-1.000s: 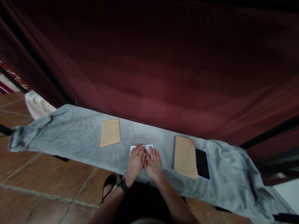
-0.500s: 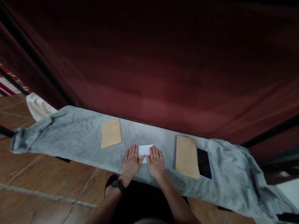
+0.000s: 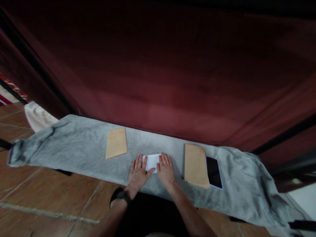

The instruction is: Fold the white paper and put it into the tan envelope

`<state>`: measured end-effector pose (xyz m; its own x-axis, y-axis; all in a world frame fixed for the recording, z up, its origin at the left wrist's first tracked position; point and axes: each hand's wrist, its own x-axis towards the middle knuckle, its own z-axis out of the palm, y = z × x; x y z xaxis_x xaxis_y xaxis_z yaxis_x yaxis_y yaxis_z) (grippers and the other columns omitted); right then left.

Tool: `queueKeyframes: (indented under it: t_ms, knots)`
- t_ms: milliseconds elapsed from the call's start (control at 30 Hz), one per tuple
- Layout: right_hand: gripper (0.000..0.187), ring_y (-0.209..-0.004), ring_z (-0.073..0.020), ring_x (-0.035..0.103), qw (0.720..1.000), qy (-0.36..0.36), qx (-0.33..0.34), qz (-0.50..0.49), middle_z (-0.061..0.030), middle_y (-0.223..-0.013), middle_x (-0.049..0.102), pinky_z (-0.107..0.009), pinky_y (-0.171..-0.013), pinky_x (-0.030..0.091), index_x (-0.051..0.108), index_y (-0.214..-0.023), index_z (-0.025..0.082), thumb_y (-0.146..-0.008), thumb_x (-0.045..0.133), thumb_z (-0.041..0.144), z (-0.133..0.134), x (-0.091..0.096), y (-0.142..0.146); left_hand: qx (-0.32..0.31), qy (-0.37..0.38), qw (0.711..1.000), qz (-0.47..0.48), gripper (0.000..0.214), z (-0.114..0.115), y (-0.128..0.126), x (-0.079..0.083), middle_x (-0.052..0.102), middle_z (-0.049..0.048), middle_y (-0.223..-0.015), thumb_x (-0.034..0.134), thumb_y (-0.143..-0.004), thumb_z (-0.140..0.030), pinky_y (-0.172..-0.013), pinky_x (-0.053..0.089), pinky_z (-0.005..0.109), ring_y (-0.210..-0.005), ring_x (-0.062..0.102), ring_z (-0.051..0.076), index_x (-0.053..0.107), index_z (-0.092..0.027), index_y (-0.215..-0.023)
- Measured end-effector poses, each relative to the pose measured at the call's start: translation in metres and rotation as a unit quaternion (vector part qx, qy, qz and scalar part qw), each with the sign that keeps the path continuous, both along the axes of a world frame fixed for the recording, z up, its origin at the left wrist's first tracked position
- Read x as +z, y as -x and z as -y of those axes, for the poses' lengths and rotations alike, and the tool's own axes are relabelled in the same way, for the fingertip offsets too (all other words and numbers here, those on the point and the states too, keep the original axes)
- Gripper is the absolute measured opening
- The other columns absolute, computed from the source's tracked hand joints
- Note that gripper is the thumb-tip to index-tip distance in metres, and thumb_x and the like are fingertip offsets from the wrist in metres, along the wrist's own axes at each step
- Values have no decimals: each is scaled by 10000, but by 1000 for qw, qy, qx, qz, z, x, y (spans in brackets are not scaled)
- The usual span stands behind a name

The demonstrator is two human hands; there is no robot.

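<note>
A small white sheet of paper (image 3: 152, 161), perhaps folded, lies flat on the grey cloth between my hands. My left hand (image 3: 138, 173) rests on its left side, palm down with the fingers stretched out and the thumb reaching along the lower edge. On the right side presses my right hand (image 3: 166, 169), flat, its fingers extended. Both palms cover the ends of the paper, so those are hidden. A single brown envelope (image 3: 116, 143) sits to the left of my hands. To the right is a stack of brown envelopes (image 3: 196, 165).
Grey cloth (image 3: 74, 144) covers a long narrow bench. A phone (image 3: 214, 171) with a dark screen lies beside the envelope stack. Behind the bench rises a dark red panel (image 3: 158, 82). Brown floor tiles (image 3: 61, 194) show in front, and a striped cloth (image 3: 39, 117) hangs at the left.
My left hand has spread its fingers a little, and my right thumb has drawn back, leaving more of the white paper showing. The view has shifted slightly.
</note>
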<state>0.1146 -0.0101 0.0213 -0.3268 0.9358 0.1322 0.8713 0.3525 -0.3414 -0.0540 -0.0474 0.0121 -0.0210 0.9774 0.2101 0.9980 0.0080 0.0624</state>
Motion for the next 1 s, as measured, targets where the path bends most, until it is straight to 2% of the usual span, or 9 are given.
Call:
queueKeyframes:
  t_ms: [100, 167, 300, 500, 700, 800, 1000]
  knots:
    - [515, -1473, -202, 261, 998, 8, 61, -14, -71, -1592, 277, -398, -1218, 170, 379, -1499, 144, -1040, 283, 356, 1, 1, 13, 2, 7, 1000, -3, 719, 0, 0, 1, 348, 197, -1559, 406, -930, -586, -1166, 240, 490, -1440, 335, 322, 402, -136, -1491]
    - [527, -1471, -197, 266, 997, 17, 72, -14, -68, -1592, 274, -406, -1218, 169, 358, -1509, 155, -1047, 257, 389, 2, -1, 17, 3, 6, 1000, -6, 691, 0, 0, 2, 364, 189, -1553, 405, -937, -553, -1164, 246, 485, -1436, 345, 316, 397, -144, -1494]
    - [561, -1480, -207, 240, 998, 7, 61, -7, -78, -1593, 262, -429, -1220, 147, 328, -1520, 155, -1047, 241, 444, -1, -6, 10, 0, -1, 1000, -3, 721, 0, 0, 2, 344, 179, -1566, 388, -933, -592, -1165, 246, 481, -1441, 336, 314, 387, -146, -1499]
    - [539, -1482, -207, 232, 999, 10, 44, 16, -65, -1594, 258, -452, -1218, 139, 284, -1534, 157, -1049, 238, 387, -12, -10, -10, -3, 0, 1000, -1, 765, 0, 3, -3, 338, 174, -1569, 376, -920, -648, -1173, 232, 480, -1450, 319, 307, 377, -154, -1504]
    - [526, -1477, -216, 248, 999, 13, 38, 19, -49, -1589, 277, -460, -1217, 149, 309, -1527, 179, -1042, 272, 380, -18, -8, -15, -6, 0, 1000, -4, 764, 7, 11, -3, 327, 170, -1576, 343, -927, -656, -1177, 219, 489, -1448, 323, 313, 368, -164, -1510]
    - [530, -1476, -222, 253, 999, 1, 34, 15, -56, -1594, 259, -457, -1217, 162, 319, -1524, 173, -1039, 289, 384, -9, -5, -17, -4, 4, 1000, -6, 758, 9, 11, -1, 338, 170, -1571, 334, -932, -648, -1174, 225, 491, -1444, 328, 315, 371, -158, -1509]
    - [550, -1459, -190, 296, 995, -15, 97, 0, -36, -1583, 288, -414, -1227, 173, 331, -1520, 210, -1039, 290, 474, 27, -7, -33, -7, -1, 1000, 2, 760, 8, 9, 4, 355, 191, -1556, 343, -931, -645, -1161, 249, 509, -1445, 325, 327, 404, -133, -1489]
